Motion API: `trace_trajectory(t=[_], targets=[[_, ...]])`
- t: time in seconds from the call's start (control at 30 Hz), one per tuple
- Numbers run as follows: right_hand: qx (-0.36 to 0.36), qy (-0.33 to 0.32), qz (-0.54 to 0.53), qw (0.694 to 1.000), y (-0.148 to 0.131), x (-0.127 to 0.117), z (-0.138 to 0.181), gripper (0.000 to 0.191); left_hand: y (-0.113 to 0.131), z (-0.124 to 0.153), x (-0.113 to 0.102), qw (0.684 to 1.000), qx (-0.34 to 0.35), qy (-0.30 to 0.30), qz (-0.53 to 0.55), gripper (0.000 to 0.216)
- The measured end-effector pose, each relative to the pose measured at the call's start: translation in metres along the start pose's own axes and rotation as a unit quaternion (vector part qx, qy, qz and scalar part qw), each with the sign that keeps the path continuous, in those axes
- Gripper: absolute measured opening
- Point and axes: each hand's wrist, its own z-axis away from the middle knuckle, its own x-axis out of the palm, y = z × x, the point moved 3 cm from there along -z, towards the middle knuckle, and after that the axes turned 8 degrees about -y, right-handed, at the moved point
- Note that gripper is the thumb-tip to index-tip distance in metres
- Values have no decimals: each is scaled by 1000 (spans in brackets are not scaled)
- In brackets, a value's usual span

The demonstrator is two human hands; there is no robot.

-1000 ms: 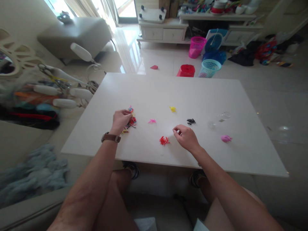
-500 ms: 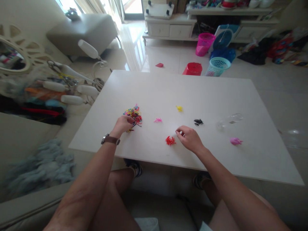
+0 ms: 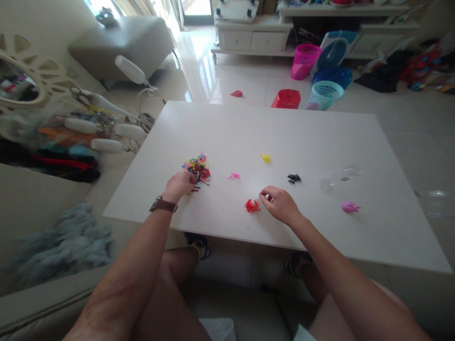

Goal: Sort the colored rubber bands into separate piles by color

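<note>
On the white table [image 3: 220, 130] lies a mixed heap of small coloured elastic bands [image 3: 199, 169]. My left hand [image 3: 180, 185], a watch on its wrist, touches the heap's near edge with fingers pinched together; whatever is between them is hidden. Fingers curled, my right hand [image 3: 279, 204] hovers beside a small pile of red bands [image 3: 252, 206]; anything in its pinch is too small to make out. Separate little piles show pink bands [image 3: 233, 175], yellow bands [image 3: 266, 158] and black bands [image 3: 294, 178].
To the right lie a clear plastic bottle [image 3: 341, 178] and a pink-purple object [image 3: 350, 207]. Past the far edge stand a red bin [image 3: 287, 98] and a light-blue basket [image 3: 324, 96]. A white lamp [image 3: 130, 69] is by the table's left side.
My left fingers shift slightly at the near edge of the mixed heap. The right hand stays in nearly the same place, and the view tilts a little.
</note>
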Motion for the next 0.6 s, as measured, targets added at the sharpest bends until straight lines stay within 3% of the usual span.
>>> trace_trajectory(t=[0.33,0.6], targets=[[0,-3,1,1000,-1,-2,2,17,1,-4,3,1000,23,6,17,19],[4,-13,-3,1000,-2,-3,3,17,5,-6,5,999,15,-33,15,11]])
